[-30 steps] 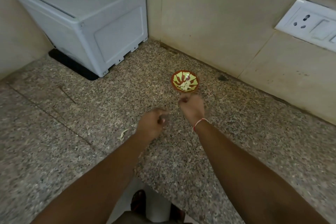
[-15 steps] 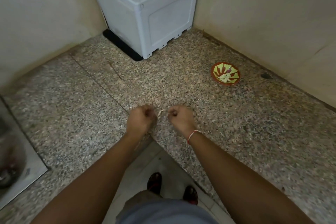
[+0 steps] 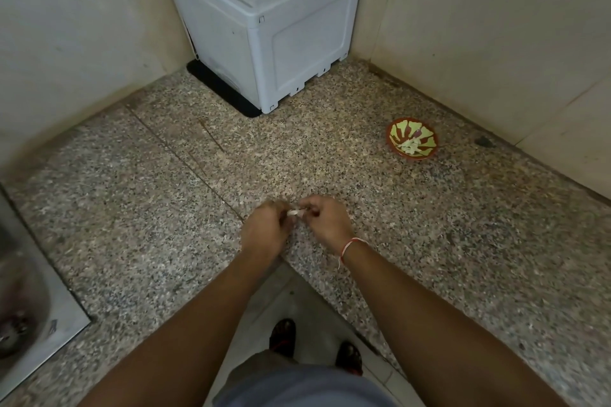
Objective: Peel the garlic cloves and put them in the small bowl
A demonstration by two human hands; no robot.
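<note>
Papery white garlic clove (image 3: 293,212) pinched between curled left hand (image 3: 264,232) and right hand (image 3: 327,225) over speckled granite counter (image 3: 463,241)

head view | looks steeply down from above | counter corner (image 3: 330,175) | near, within arm's reach

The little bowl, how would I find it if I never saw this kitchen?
Start at the big white plastic box in the corner of the speckled granite counter. Follow the wall to the right. The small round bowl sits there alone, red-rimmed, painted yellow-green and red inside, with pale garlic pieces in it.
</note>
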